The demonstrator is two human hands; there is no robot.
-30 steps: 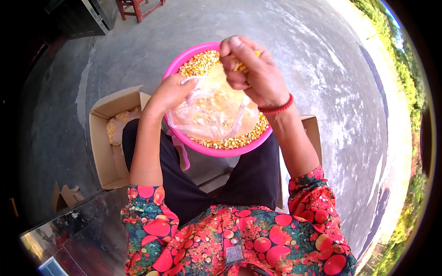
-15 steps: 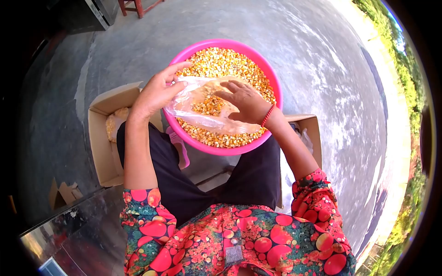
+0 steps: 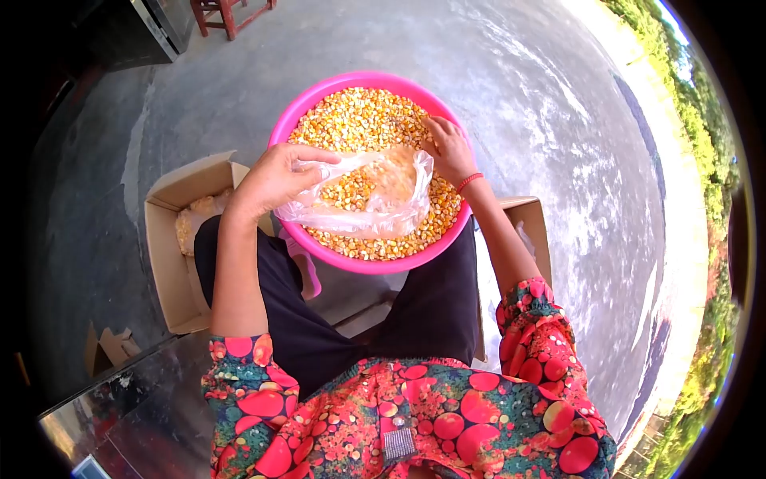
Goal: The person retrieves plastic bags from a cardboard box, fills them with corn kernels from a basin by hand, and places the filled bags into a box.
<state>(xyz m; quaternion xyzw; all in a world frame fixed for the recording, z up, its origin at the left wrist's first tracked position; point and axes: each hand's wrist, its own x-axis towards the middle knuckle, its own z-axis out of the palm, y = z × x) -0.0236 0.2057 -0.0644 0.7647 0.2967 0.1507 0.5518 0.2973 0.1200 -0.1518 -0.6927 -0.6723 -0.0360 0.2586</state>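
Observation:
A pink basin (image 3: 281, 132) full of yellow corn kernels (image 3: 359, 108) sits in front of me, over my knees. A clear plastic bag (image 3: 359, 222) lies on the kernels with its mouth spread, and kernels show inside it. My left hand (image 3: 279, 177) grips the bag's left edge between thumb and fingers. At the basin's right side, my right hand (image 3: 452, 152) has its fingers down at the kernels, thumb apart from them, just beside the bag's right edge. Its fingertips are partly hidden.
A cardboard box (image 3: 171, 263) by my left leg holds a bag of corn (image 3: 191, 223). Another cardboard box (image 3: 533, 227) stands by my right leg. A pink plastic object (image 3: 307, 267) is below the basin. A red stool (image 3: 231, 20) stands at the far left.
My right hand has moved from over the bag to the kernels at the basin's right side. The bag's right edge now stands up more. My left hand still holds its edge.

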